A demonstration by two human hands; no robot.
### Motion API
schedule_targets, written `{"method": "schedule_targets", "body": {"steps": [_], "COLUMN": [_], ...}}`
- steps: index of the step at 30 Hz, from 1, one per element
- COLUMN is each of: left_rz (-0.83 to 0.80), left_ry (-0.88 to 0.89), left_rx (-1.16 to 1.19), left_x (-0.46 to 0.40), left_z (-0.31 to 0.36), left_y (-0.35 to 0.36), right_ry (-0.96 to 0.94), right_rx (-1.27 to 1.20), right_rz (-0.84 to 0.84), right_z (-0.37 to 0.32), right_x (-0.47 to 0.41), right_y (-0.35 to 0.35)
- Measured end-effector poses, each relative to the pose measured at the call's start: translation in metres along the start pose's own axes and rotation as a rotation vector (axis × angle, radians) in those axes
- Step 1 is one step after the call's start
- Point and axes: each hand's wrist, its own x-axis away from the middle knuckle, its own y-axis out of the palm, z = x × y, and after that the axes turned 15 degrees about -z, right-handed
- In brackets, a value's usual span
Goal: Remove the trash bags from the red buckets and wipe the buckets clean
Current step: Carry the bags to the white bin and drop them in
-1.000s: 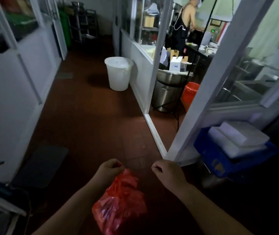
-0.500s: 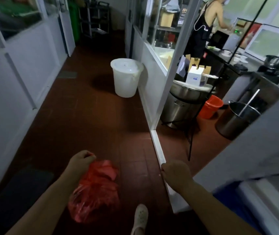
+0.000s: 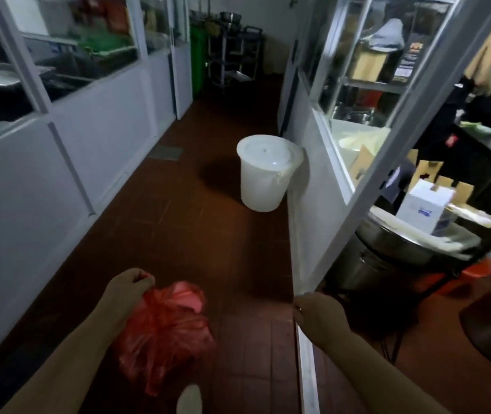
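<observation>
— Where was the trash bag?

— The red trash bag (image 3: pixel 163 333) hung at lower centre-left of the frame, bunched and full, its long axis running roughly straight down from its gathered neck. The left hand (image 3: pixel 127 291) gripped that neck from the upper left, fingers curled round it.

— And the other hand?

— The right hand (image 3: pixel 317 313) sat at lower centre-right, well apart from the bag, curled in a loose fist with nothing visible in it, just over the white door frame (image 3: pixel 307 369).

— Any red bucket?

— A red bucket (image 3: pixel 474 271) showed at the right edge, past the frame and partly hidden behind a steel pot (image 3: pixel 387 258). It lay to the right, nearer the right hand. I'd judge the bag still needed dropping somewhere first.

— What else?

— A lidded white bucket (image 3: pixel 265 174) stood mid-frame on the brown tile floor (image 3: pixel 178 234).
</observation>
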Motion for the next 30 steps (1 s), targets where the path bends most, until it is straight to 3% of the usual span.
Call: {"method": "schedule_targets", "body": {"steps": [4, 15, 21, 30], "left_rz": [0.011, -0.117, -0.076, 0.127], "left_ry": [0.017, -0.068, -0.103, -0.153], "left_rx": [-0.067, -0.016, -0.017, 0.165], "left_x": [-0.105, -0.367, -0.491, -0.66], "left_z": [0.034, 0.156, 0.2, 0.296], "left_y": [0.008, 0.024, 0.035, 0.058], "right_ry": [0.006, 0.081, 0.055, -0.061], "right_rx": [-0.036, -0.073, -0.114, -0.049], "right_rz": [0.051, -0.066, -0.104, -0.121], "right_z": [0.025, 0.086, 0.138, 0.217], "right_x": [-0.106, -0.366, -0.504, -0.716], "right_y": [-0.039, -0.145, -0.175, -0.255]}}
